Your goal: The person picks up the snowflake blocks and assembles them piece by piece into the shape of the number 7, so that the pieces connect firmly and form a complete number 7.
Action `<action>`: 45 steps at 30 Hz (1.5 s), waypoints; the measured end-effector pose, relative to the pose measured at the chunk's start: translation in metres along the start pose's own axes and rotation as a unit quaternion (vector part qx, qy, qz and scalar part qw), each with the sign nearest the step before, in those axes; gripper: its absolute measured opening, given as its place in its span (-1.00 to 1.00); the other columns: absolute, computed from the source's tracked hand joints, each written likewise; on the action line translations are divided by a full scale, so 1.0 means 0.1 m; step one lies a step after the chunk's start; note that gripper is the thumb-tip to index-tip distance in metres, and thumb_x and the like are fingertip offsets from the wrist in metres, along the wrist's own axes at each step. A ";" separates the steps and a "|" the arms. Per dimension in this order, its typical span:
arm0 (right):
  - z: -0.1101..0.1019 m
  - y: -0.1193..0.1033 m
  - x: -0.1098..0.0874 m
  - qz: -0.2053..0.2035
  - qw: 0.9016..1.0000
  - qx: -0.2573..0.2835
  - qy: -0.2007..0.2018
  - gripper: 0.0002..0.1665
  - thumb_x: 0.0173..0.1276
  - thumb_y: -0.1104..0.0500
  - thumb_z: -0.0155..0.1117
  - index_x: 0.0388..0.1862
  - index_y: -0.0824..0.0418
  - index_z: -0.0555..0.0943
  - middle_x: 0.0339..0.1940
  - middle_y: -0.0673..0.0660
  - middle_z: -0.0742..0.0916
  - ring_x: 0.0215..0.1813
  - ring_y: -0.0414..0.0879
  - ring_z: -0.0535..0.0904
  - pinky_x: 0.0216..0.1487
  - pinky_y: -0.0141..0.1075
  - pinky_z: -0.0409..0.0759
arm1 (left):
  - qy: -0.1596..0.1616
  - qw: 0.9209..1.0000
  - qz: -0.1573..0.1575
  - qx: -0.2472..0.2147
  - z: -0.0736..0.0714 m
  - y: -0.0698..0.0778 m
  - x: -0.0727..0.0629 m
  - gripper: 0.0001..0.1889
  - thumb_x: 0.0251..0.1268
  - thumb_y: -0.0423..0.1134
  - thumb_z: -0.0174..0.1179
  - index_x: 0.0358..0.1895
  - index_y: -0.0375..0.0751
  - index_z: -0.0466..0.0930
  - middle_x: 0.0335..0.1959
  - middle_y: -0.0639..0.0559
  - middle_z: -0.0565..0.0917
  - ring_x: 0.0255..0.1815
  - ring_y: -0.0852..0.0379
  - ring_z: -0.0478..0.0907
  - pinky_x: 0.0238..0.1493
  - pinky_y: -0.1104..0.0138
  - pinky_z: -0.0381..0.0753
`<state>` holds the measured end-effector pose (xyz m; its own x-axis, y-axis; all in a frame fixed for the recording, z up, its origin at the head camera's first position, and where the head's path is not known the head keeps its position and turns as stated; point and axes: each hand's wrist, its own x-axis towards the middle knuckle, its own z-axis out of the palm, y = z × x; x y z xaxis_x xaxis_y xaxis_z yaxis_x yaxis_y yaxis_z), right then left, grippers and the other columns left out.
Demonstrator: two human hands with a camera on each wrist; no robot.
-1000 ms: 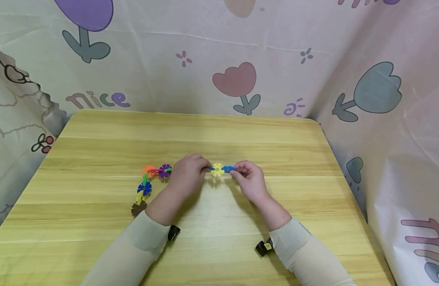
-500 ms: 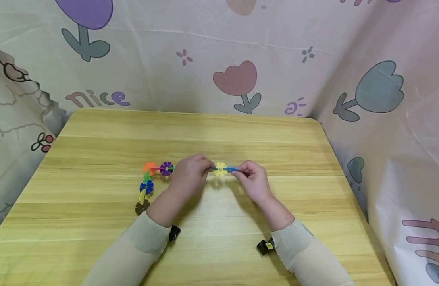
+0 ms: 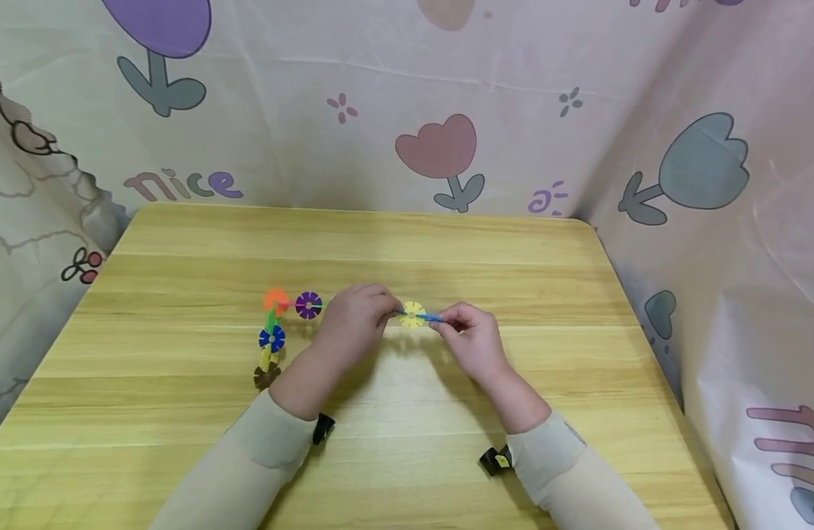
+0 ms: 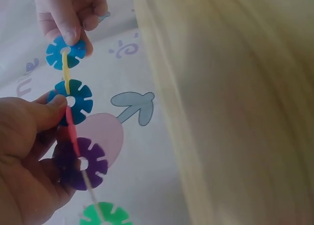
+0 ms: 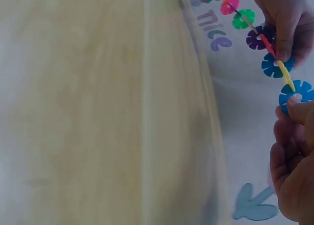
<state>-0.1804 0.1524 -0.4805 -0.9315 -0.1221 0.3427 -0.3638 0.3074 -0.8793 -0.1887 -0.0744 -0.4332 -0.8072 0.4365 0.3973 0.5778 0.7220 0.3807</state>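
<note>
A chain of notched plastic snowflake discs stretches between and beyond my hands. My left hand (image 3: 354,320) pinches a blue disc (image 4: 81,103) between thumb and fingers. At the chain's right end my right hand (image 3: 475,338) pinches another blue disc (image 5: 305,90), seen edge-on in the head view. Between them a yellow disc (image 3: 411,315) joins both blue ones. Past the left hand come a pink disc (image 4: 72,132), a purple disc (image 4: 95,163) and a green disc (image 4: 110,214). Part of the chain is hidden behind the left hand in the head view.
Left of my hands, the chain bends at an orange disc (image 3: 274,298) and runs toward me through a dark blue disc (image 3: 271,339) to a brown disc (image 3: 266,377). Beneath lies the wood-grain table (image 3: 407,442). A printed cloth (image 3: 281,110) hangs behind it.
Both hands have shifted slightly right, holding the chain. The right-end blue disc has turned edge-on in the head view. The chain's left part has moved a little toward the far edge.
</note>
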 end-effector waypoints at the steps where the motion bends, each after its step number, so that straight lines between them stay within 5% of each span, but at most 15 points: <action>1: -0.02 -0.02 0.00 -0.019 1.000 -0.025 -0.003 -0.87 0.25 0.45 0.57 -0.37 0.30 0.75 -0.24 0.21 0.84 -0.27 -0.14 0.71 -0.26 -0.30 0.69 | -0.006 1.000 -0.002 0.000 -0.01 0.01 0.00 -0.95 0.37 -0.37 0.42 -0.20 -0.16 0.84 -0.19 0.03 0.81 -0.13 -0.06 0.74 0.01 0.06 0.72; 5: -0.06 -0.08 -0.03 -0.111 0.988 -0.107 -0.020 -0.88 0.23 0.36 0.63 -0.28 0.25 0.82 -0.21 0.12 0.80 -0.17 -0.03 0.71 -0.26 -0.10 0.71 | -0.024 1.000 -0.002 0.011 -0.04 0.03 0.01 -0.93 0.33 -0.38 0.44 -0.21 -0.14 0.85 -0.20 0.04 0.81 -0.13 -0.04 0.75 0.02 0.07 0.72; 8: -0.06 -0.10 -0.05 -0.148 0.981 -0.122 -0.026 -0.89 0.26 0.37 0.59 -0.24 0.26 0.83 -0.29 0.07 0.75 -0.26 -0.07 0.67 -0.31 -0.19 0.70 | -0.035 0.999 0.007 0.018 -0.06 0.06 0.01 -0.93 0.33 -0.37 0.45 -0.21 -0.13 0.85 -0.22 0.04 0.80 -0.14 -0.03 0.75 0.02 0.08 0.72; 13: -0.04 -0.07 -0.11 -0.155 0.984 -0.088 0.007 -0.87 0.24 0.47 0.55 -0.28 0.32 0.82 -0.40 0.05 0.71 -0.40 -0.13 0.62 -0.35 -0.47 0.61 | -0.010 0.999 0.034 0.020 -0.05 0.07 -0.03 -0.89 0.35 -0.37 0.45 -0.11 -0.17 0.84 -0.16 0.01 0.80 -0.09 -0.05 0.74 0.06 0.06 0.71; 18: -0.08 -0.02 -0.16 -0.157 0.985 -0.067 0.039 -0.86 0.23 0.50 0.55 -0.30 0.32 0.83 -0.45 0.04 0.69 -0.44 -0.12 0.60 -0.38 -0.50 0.58 | 0.034 0.999 0.019 0.032 -0.15 -0.01 -0.11 -0.80 0.35 -0.31 0.47 0.00 -0.16 0.83 -0.08 0.01 0.79 0.01 -0.07 0.72 0.18 -0.09 0.57; 25: -0.18 -0.04 -0.19 -0.158 0.982 -0.098 0.026 -0.83 0.14 0.46 0.63 -0.39 0.27 0.79 -0.44 0.02 0.74 -0.41 -0.12 0.63 -0.38 -0.32 0.67 | -0.016 0.999 0.000 0.051 -0.25 -0.10 -0.15 -0.89 0.47 -0.31 0.36 -0.15 -0.01 0.84 -0.17 0.12 0.78 0.02 -0.02 0.69 0.27 -0.12 0.44; 30: -0.14 -0.20 -0.19 -0.218 0.951 -0.220 -0.003 -0.75 0.11 0.20 0.72 -0.32 0.26 0.80 -0.39 0.06 0.74 -0.31 -0.01 0.66 -0.32 -0.13 0.69 | -0.046 0.995 0.025 0.080 -0.26 -0.06 -0.12 -0.88 0.41 -0.30 0.41 -0.18 0.05 0.86 -0.19 0.13 0.77 -0.01 -0.02 0.69 0.23 -0.11 0.46; 33: -0.07 -0.30 -0.17 -0.256 0.923 -0.286 -0.030 -0.73 0.16 0.13 0.69 -0.29 0.27 0.80 -0.39 0.07 0.72 -0.33 0.01 0.64 -0.34 -0.16 0.68 | -0.053 0.993 0.053 0.089 -0.24 0.00 -0.09 -0.88 0.35 -0.30 0.44 -0.15 0.04 0.86 -0.18 0.11 0.77 -0.02 -0.02 0.70 0.23 -0.13 0.48; 36: -0.02 -0.35 -0.17 -0.269 0.909 -0.315 -0.044 -0.81 0.19 0.17 0.65 -0.38 0.23 0.78 -0.46 0.03 0.69 -0.45 -0.05 0.59 -0.46 -0.23 0.63 | -0.052 0.992 0.076 0.085 -0.20 0.05 -0.08 -0.87 0.34 -0.31 0.44 -0.12 0.01 0.85 -0.14 0.10 0.77 0.00 -0.02 0.68 0.26 -0.16 0.47; 40: -0.01 -0.33 -0.19 -0.272 0.913 -0.302 -0.028 -0.83 0.20 0.28 0.63 -0.46 0.21 0.74 -0.50 0.02 0.67 -0.52 -0.13 0.54 -0.52 -0.28 0.58 | -0.034 0.992 0.090 0.084 -0.20 0.03 -0.06 -0.87 0.38 -0.27 0.42 -0.08 0.00 0.83 -0.09 0.09 0.77 0.06 -0.01 0.65 0.33 -0.19 0.42; 45: -0.05 -0.30 -0.23 -0.280 0.922 -0.269 -0.013 -0.82 0.18 0.34 0.62 -0.46 0.21 0.72 -0.48 0.02 0.67 -0.50 -0.18 0.52 -0.51 -0.32 0.56 | -0.031 0.992 0.070 0.103 -0.35 -0.06 -0.06 -0.89 0.40 -0.30 0.41 -0.13 0.01 0.84 -0.08 0.10 0.77 0.10 -0.03 0.64 0.40 -0.24 0.36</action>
<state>-0.1480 0.1509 -0.4608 -0.6001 -0.4232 0.6788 -0.7419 0.6117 -0.2745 -0.1830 -0.0998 -0.4089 -0.7302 0.5678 0.3801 0.6532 0.7432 0.1449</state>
